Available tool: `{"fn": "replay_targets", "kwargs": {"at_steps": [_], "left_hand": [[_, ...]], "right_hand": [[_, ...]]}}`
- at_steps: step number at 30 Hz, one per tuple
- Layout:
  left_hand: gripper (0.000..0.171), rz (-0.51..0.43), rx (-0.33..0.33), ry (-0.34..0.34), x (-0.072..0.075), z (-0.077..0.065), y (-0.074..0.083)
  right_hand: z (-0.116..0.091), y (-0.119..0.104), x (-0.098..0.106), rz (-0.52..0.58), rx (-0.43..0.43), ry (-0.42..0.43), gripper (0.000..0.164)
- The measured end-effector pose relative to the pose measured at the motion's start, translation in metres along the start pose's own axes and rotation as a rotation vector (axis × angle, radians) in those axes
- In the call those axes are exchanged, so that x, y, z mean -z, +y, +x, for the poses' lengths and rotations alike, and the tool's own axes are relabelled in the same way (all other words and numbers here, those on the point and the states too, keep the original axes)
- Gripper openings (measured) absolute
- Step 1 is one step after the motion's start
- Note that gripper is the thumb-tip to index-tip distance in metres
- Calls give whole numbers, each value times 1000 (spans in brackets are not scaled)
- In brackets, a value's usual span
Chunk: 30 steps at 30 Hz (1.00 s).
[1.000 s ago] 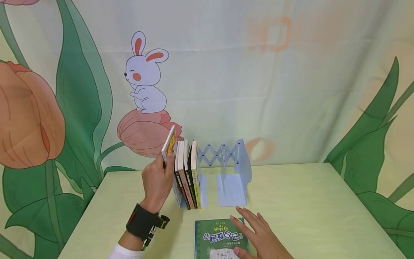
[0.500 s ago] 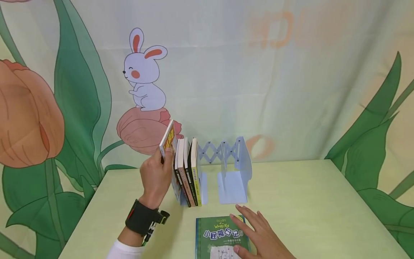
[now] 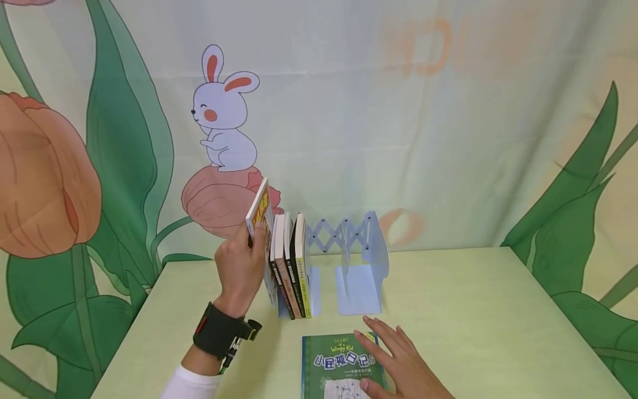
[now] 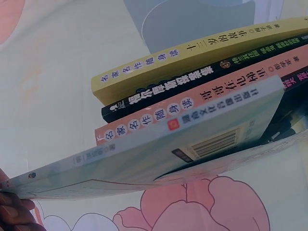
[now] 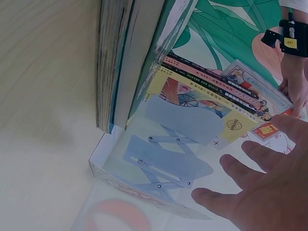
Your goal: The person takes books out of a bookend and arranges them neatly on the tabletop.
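table (image 3: 473, 310): pale green
bookrack (image 3: 360, 291): twelve o'clock of green book (image 3: 321, 376)
left hand (image 3: 241, 266): grips pale book (image 3: 261, 209) at bookrack's nine o'clock
right hand (image 3: 404, 363): spread wide

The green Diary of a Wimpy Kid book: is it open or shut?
Shut: the head view shows the green Wimpy Kid book lying flat, front cover up, no pages spread, partly hidden by the right hand.

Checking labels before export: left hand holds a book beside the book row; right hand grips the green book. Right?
No, the right hand isn't gripping the green book: the right wrist view shows its fingers spread, holding nothing. The left hand does hold a book beside the book row.
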<state>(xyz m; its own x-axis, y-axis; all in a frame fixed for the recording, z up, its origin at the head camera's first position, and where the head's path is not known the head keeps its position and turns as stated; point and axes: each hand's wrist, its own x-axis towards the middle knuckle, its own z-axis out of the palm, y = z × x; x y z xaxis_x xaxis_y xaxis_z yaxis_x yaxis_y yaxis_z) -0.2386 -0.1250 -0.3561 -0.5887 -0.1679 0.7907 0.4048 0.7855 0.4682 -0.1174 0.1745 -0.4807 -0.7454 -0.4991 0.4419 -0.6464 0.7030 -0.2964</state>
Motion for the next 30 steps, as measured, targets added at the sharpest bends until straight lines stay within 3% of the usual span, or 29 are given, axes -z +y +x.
{"fn": "replay_targets", "kwargs": {"at_steps": [17,30], "left_hand": [[33,-11,-21,30,7,11,11],[30,-40,-57,107,13,16,17]], "right_hand": [[1,-1,1,11,-8,-2,72],[2,-3,4,15,-14,-10,72]]}}
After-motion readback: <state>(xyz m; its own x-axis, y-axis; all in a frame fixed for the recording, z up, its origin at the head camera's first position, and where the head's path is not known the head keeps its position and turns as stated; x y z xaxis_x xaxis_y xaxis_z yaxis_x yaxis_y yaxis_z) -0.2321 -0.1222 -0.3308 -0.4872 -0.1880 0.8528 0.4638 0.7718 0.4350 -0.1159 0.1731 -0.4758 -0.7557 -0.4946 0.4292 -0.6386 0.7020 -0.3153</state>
